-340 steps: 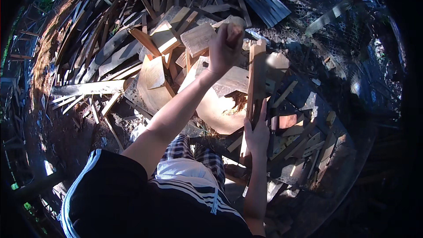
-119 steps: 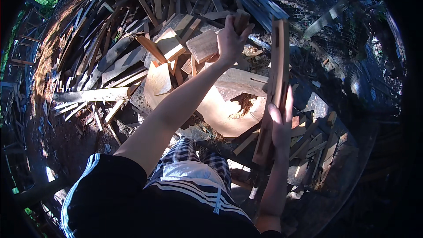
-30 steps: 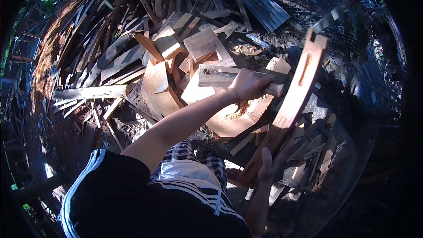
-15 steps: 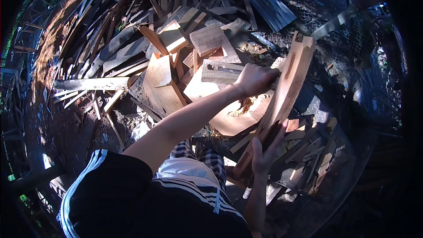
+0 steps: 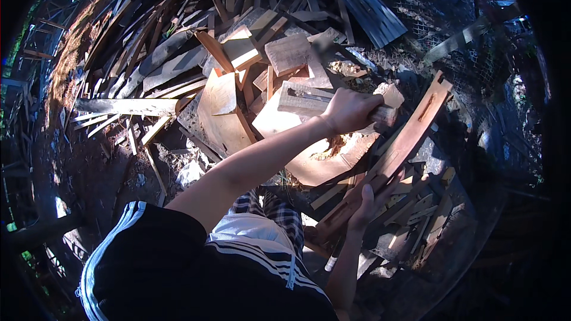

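My left hand (image 5: 353, 111) is closed around a short, weathered wooden block (image 5: 300, 98), whose other end shows past the fingers. Under that hand is a pale stump (image 5: 327, 169) with a rotted hollow in its top. My right hand (image 5: 364, 207) holds a long reddish-brown wooden beam (image 5: 399, 153) low along its length, thumb in front and fingers partly hidden by the wood. The beam slants up to the right, with a slot near its upper end and more cuts lower down. A gap separates its upper part from the block.
Cut blocks (image 5: 288, 54) and a large hewn piece (image 5: 226, 122) lie beyond and left of the stump. Split wood (image 5: 410, 208) is heaped at right. Long scrap boards (image 5: 154, 65) pile up at far left; a corrugated sheet (image 5: 372, 18) and wire mesh (image 5: 476, 47) are at the back.
The beam has swung to the right and lower, away from my left hand, and my right hand has moved slightly right with it. My left hand still grips the block, almost in place.
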The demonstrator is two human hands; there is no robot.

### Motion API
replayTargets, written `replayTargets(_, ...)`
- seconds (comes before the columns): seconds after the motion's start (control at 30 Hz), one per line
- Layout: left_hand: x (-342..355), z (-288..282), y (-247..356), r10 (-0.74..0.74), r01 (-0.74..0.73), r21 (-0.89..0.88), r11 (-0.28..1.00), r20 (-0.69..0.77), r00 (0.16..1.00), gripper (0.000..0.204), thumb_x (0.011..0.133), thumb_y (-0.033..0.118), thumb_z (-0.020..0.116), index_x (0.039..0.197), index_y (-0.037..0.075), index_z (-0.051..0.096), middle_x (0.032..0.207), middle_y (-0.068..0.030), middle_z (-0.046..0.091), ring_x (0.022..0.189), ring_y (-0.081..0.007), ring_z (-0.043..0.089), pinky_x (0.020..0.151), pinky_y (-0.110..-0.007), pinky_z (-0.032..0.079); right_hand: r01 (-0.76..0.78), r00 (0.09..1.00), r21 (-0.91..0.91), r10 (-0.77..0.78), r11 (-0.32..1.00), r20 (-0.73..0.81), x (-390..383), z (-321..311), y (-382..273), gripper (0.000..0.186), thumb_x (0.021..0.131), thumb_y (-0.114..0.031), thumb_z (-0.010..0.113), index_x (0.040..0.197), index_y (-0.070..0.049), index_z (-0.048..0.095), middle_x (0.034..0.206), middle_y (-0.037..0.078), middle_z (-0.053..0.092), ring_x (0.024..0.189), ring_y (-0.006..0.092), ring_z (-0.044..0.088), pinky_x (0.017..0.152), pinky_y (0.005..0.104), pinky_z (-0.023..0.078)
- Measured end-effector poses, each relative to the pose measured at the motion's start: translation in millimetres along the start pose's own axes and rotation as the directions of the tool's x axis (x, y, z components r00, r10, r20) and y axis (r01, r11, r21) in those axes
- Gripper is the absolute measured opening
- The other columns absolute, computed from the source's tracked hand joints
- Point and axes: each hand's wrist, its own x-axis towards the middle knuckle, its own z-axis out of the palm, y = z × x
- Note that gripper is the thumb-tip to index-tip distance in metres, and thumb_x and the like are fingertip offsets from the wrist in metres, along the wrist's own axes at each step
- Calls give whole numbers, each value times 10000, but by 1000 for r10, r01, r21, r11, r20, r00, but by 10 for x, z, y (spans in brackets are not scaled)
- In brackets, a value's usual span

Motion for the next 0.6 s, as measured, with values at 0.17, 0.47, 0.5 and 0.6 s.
replayTargets(0.17, 17, -101, -59, 2, -3, -33, 999, -32, 999, 296, 723, 262, 708, 947, 145, 553, 749, -88, 658, 683, -324, 653, 558, -441, 487, 250, 953, -416, -147, 874, 264, 257, 180, 238, 827, 886, -222, 560, 1537, -77, 71, 1362, 242, 468, 1234, 309, 496, 1030, 411, 371)
replayTargets(0.47, 197, -717, -400, -128, 109, -80, 991, -307, 943, 378, 726, 116, 754, 1048, 45, 571, 782, -161, 655, 748, -369, 661, 620, -401, 506, -17, 887, -615, 296, 788, 355, 360, 351, 119, 854, 867, -258, 591, 1533, -153, 67, 891, 269, 653, 794, 434, 644, 744, 505, 494)
replayTargets(0.5, 196, -796, -468, -141, 110, -102, 989, -385, 912, 358, 737, 118, 754, 1043, 46, 584, 793, -156, 659, 746, -359, 667, 616, -384, 509, -39, 869, -627, 336, 778, 362, 373, 363, 83, 858, 866, -262, 590, 1534, -155, 62, 891, 264, 655, 792, 432, 647, 740, 504, 497)
replayTargets(0.6, 250, -1166, -483, -67, 95, 44, 995, -425, 902, 304, 801, 189, 758, 1005, 35, 595, 795, -115, 673, 732, -257, 691, 632, -326, 515, -5, 900, -592, 261, 806, 348, 311, 337, 283, 866, 868, -269, 586, 1536, -170, 44, 839, 252, 656, 781, 428, 649, 723, 502, 499)
